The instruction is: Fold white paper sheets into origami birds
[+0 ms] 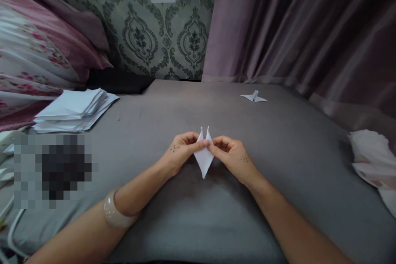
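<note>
Between my two hands is a white folded paper (pixel 203 159), diamond-shaped, with two narrow points side by side at the top and one point at the bottom. My left hand (pixel 185 149) pinches its left side, thumb across the front and fingers behind. On the other side my right hand (pixel 228 151) grips it the same way, and the two thumb tips meet near the middle of the paper. The paper is held up over the grey cloth surface (pixel 173 111). My fingertips behind the paper are partly hidden.
A folded white paper piece with spread wings (pixel 254 97) lies at the far right. To the left sits a stack of white paper (pixel 74 109), with a black folded item (pixel 120 81) behind it. Crumpled white-and-pink fabric (pixel 374 156) is at the right edge. A blurred patch covers the lower left.
</note>
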`<state>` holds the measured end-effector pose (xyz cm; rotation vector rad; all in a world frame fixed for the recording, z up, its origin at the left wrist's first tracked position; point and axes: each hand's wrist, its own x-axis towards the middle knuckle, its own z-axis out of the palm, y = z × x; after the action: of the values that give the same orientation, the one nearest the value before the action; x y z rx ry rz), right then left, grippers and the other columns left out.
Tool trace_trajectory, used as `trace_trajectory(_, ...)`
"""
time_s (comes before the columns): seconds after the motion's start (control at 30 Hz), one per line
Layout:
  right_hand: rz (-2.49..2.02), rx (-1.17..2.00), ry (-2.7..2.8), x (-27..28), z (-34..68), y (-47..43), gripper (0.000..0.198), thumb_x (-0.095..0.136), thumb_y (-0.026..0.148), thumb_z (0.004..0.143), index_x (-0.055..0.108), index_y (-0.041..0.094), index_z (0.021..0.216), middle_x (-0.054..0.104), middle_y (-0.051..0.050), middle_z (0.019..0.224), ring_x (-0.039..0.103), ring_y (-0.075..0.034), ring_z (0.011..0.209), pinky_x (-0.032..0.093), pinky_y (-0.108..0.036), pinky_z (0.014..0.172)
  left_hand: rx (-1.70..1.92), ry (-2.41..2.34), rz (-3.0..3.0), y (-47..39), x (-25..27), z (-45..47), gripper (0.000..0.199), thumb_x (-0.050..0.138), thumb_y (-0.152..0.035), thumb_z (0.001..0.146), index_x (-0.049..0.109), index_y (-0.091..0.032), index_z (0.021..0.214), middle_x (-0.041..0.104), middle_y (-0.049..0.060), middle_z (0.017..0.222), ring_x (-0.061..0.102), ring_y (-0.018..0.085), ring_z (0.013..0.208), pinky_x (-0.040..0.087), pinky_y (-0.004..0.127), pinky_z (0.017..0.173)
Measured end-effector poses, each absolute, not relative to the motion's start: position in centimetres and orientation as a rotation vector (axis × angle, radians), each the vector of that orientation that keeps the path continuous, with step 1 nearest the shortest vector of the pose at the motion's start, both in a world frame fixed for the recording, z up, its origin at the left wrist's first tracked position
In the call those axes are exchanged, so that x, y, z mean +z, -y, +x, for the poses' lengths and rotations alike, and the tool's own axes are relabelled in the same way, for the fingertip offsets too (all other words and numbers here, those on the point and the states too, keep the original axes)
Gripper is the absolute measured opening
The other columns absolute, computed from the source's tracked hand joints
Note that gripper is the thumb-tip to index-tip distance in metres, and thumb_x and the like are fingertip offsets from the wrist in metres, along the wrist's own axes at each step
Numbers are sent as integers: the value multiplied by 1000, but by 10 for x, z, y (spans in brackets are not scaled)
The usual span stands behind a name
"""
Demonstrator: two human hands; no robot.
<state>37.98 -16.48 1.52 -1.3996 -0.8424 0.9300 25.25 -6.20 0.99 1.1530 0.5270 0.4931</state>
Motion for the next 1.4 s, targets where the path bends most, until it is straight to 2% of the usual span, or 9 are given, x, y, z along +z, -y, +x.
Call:
trace_trajectory(0.23, -1340, 1113, 729, 11, 373, 162, 33, 76, 45, 69, 71, 17, 87, 71, -3, 79, 62, -13, 69, 49, -27, 66, 581, -527, 1104, 60, 3, 254, 25, 81, -31, 67, 62, -14, 68, 67, 0, 65, 59, 11, 57, 46, 23, 58)
trace_trajectory(0.4, -1349, 1195, 695, 3, 379, 160, 30, 78, 44, 67, 72, 16, 73, 68, -3, 69, 60, -11, 60, 48, -25, 60, 562, -600, 1086, 60, 4, 255, 32, 85, -33, 63, 60, -13, 66, 65, 0, 64, 58, 9, 55, 46, 23, 57)
trace_trajectory(0.5, -1346, 1237, 596, 1, 385, 159, 28, 80, 41, 65, 72, 15, 72, 70, -5, 69, 61, -12, 60, 48, -24, 57, 445, -631, 1060, 56, 6, 255, 36, 80, -43, 68, 65, -11, 74, 67, 4, 70, 61, 11, 61, 48, 24, 60)
trace_trajectory(0.6, -1349, 1206, 538, 2, 389, 159, 29, 78, 42, 68, 73, 14, 75, 72, -7, 72, 64, -12, 63, 49, -23, 58, 368, -636, 1080, 51, 7, 254, 39, 76, -47, 72, 67, -10, 78, 65, 4, 67, 58, 9, 57, 47, 21, 58)
trace_trajectory(0.7, -1380, 1146, 586, 2, 390, 159, 31, 75, 45, 70, 73, 14, 77, 72, -7, 73, 64, -12, 64, 49, -23, 60, 351, -659, 1124, 49, 8, 251, 37, 81, -42, 68, 68, -10, 78, 63, 2, 63, 56, 7, 54, 47, 20, 57)
trace_trajectory(0.83, -1470, 952, 749, 1, 387, 158, 32, 72, 47, 71, 74, 16, 77, 71, -5, 72, 62, -13, 61, 49, -25, 59, 307, -632, 1149, 50, 9, 250, 45, 75, -52, 72, 69, -9, 84, 68, 7, 72, 61, 10, 61, 51, 23, 64)
trace_trajectory(1.07, -1482, 913, 812, 2, 383, 158, 35, 71, 48, 72, 74, 15, 82, 72, -6, 75, 63, -15, 63, 51, -28, 62, 382, -722, 1162, 54, 5, 254, 17, 75, -22, 70, 70, -9, 77, 63, 3, 61, 55, 8, 52, 47, 21, 58)
trace_trajectory(1.23, -1389, 1042, 673, 3, 387, 159, 34, 72, 48, 72, 72, 16, 83, 72, -6, 76, 64, -14, 66, 51, -27, 64, 434, -671, 1211, 52, 1, 254, 18, 76, -26, 69, 72, -11, 76, 64, 3, 62, 55, 8, 55, 45, 20, 58)
trace_trajectory(1.4, -1396, 1100, 625, 5, 394, 159, 30, 75, 44, 70, 71, 15, 73, 67, -3, 63, 60, -10, 57, 48, -23, 55, 440, -660, 1195, 50, 1, 253, 27, 77, -35, 70, 73, -10, 81, 66, 5, 69, 55, 9, 59, 44, 21, 57)
